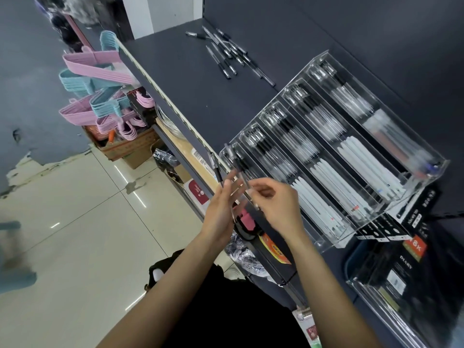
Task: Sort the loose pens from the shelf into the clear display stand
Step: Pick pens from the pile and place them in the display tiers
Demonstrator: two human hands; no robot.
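There is just one view. The camera sits on the person's head and looks forward and down, tipped to one side, so the dark grey shelf board runs slantwise across the picture. Both bare arms reach up from the bottom edge, and the hands are close to the lens, near the middle. The clear plastic display stand with long slots is near, on the right. The shiny pale tiled floor lies far below, on the left.
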